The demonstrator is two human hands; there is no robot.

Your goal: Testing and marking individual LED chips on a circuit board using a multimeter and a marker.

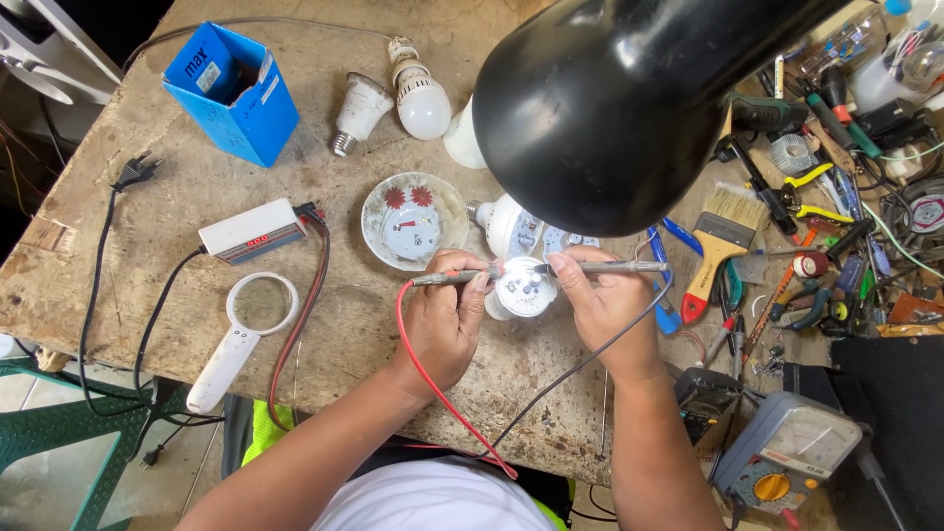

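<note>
left hand (442,320) – fingers pinch red probe (447,278) | right hand (600,305) – fingers pinch black probe (610,266) | both over bulb base (523,290)

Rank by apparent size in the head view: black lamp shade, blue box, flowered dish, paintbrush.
1. black lamp shade, though it sits nearest the camera, so it looks oversized
2. blue box
3. flowered dish and paintbrush: too alike to rank

The black lamp shade (629,98) hides part of the white bulbs (511,226) behind it.
</note>
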